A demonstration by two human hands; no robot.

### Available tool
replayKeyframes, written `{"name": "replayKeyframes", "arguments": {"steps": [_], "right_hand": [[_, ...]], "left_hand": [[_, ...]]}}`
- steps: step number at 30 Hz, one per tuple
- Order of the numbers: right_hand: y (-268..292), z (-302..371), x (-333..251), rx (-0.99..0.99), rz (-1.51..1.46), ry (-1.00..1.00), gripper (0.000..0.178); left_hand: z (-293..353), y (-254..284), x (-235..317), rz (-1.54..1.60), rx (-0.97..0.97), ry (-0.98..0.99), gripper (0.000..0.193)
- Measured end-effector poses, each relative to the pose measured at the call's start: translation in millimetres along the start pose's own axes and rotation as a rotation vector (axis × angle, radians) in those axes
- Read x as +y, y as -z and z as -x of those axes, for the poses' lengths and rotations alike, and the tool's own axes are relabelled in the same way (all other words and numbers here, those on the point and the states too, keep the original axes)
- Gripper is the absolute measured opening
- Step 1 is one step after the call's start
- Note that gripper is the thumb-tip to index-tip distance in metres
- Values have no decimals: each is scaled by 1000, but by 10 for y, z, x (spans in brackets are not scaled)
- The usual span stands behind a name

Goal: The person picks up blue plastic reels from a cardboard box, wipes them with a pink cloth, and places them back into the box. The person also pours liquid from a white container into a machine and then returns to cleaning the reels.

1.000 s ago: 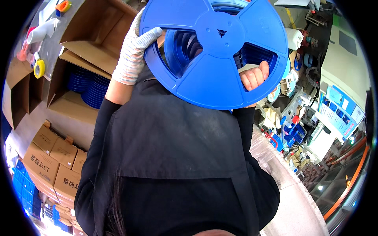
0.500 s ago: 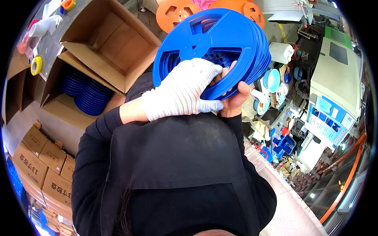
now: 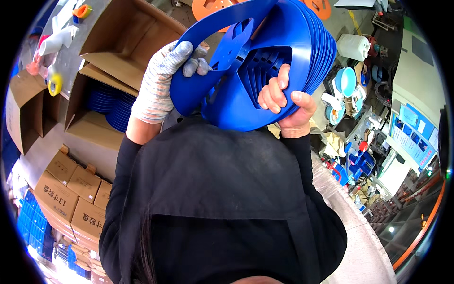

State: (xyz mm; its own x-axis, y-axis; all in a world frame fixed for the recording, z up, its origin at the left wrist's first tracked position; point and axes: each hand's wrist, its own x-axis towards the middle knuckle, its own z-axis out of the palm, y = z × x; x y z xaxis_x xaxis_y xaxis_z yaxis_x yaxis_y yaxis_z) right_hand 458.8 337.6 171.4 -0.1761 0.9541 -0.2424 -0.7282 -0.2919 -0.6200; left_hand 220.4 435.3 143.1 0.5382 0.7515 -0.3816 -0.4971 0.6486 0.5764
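A stack of blue plastic reel discs [image 3: 318, 52] is held up in front of my chest. My right hand [image 3: 288, 102], bare, grips the stack at its lower right, fingers through a cutout and thumb on the rim. My left hand [image 3: 165, 78], in a white striped glove, is closed on the rim of a single blue reel disc [image 3: 187, 94]. That disc is tilted away from the front of the stack, like an opened page. Its right side still overlaps the stack; whether it touches there I cannot tell.
Left of me stand an open cardboard box [image 3: 137, 71] and, beneath it, another box holding stacked blue discs [image 3: 120, 111]. Sealed cartons [image 3: 59, 189] are piled at lower left. Orange discs [image 3: 208, 8] lie beyond the stack. A pale machine [image 3: 414, 75] stands on the right.
My left hand has moved left from the face of the stack, swinging the front disc away from the others. My right hand keeps its hold, shifted slightly right with the stack.
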Motion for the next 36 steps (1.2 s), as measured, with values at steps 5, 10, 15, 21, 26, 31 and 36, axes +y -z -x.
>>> {"name": "replayKeyframes", "arguments": {"steps": [5, 10, 15, 21, 26, 31, 36], "right_hand": [[41, 41, -55, -37, -37, -12, 31], [52, -64, -33, -21, -73, 5, 29], [116, -253, -73, 156, -81, 60, 18], [214, -390, -227, 283, -154, 91, 28], [215, -521, -175, 426, 42, 231, 31], [357, -415, -24, 504, 19, 244, 31], [511, -302, 103, 565, -147, 218, 27]], "left_hand": [[-100, 245, 233, -178, -97, -79, 34], [-57, -30, 249, -575, -89, -82, 23], [114, -176, -237, -953, -173, -313, 46], [73, 310, -829, -1336, -138, -426, 42], [-56, 68, -775, -1419, -11, -530, 41], [-16, -48, -820, -1437, 49, -531, 40], [-7, -122, -711, -1289, 159, -350, 30]]}}
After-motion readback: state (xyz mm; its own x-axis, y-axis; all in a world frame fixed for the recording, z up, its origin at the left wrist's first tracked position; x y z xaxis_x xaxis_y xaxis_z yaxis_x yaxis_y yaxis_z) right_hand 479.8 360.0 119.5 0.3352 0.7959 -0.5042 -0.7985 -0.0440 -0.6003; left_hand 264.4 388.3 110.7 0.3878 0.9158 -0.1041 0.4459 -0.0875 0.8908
